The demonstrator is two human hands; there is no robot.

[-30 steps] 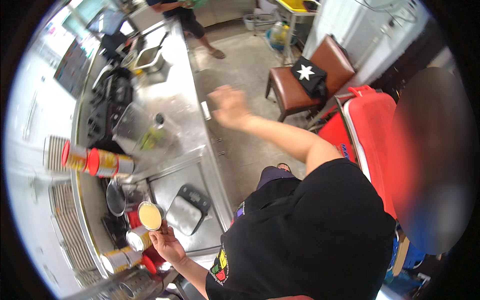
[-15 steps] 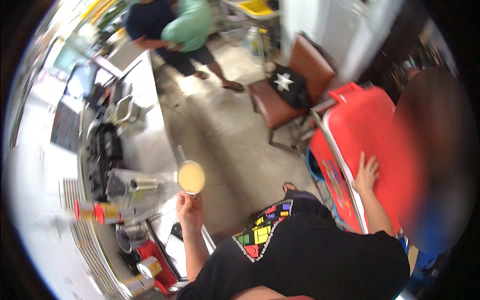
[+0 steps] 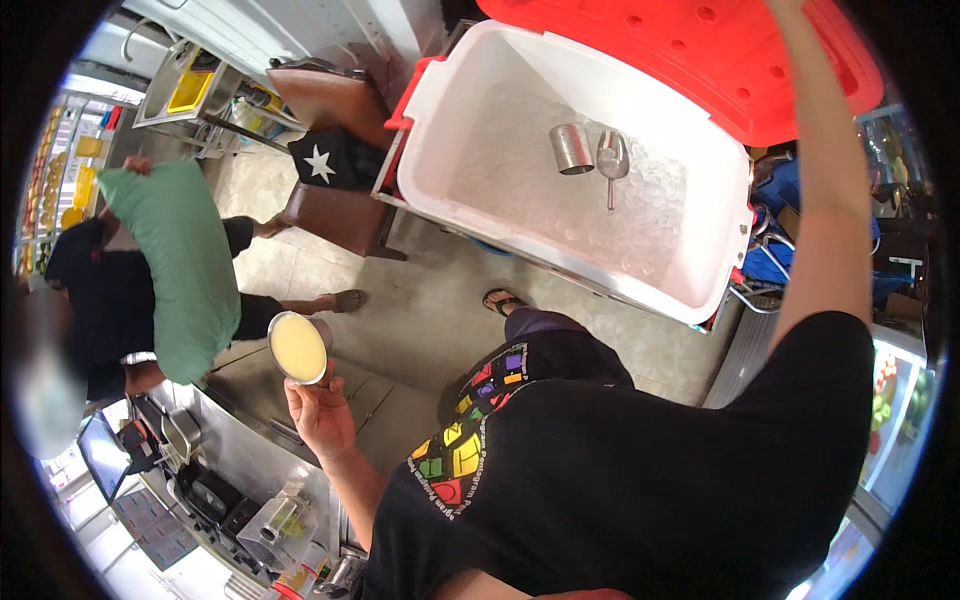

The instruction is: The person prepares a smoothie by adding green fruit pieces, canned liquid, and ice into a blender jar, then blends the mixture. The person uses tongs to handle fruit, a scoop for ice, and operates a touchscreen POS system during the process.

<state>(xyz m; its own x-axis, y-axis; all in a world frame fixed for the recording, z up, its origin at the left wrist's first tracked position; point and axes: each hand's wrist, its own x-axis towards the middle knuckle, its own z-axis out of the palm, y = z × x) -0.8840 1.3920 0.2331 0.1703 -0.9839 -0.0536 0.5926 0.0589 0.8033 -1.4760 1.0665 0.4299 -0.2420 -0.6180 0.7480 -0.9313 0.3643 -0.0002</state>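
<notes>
My left hand (image 3: 320, 415) is closed around the lower part of a cup (image 3: 298, 348) filled with pale yellow liquid, held upright over the walkway. My right forearm (image 3: 825, 210) stretches up across the raised red lid (image 3: 690, 50), and the hand itself lies past the upper edge of the view. Below the lid stands a large white cooler box (image 3: 425, 165) holding ice (image 3: 500, 150). On the ice rest a metal tumbler (image 3: 572, 150), tipped over, and a metal ice scoop (image 3: 611, 160) with its handle pointing toward me.
At the left a person carries a long green sack (image 3: 180, 265). A brown chair (image 3: 335, 215) with a black star-marked bag (image 3: 335, 160) stands beside the cooler. A metal counter (image 3: 240, 425) with containers and a screen (image 3: 105, 455) runs along the lower left.
The red lid has gone from shut to raised, showing the ice, tumbler and scoop. My view has turned right toward the cooler. The cup stays in my left hand.
</notes>
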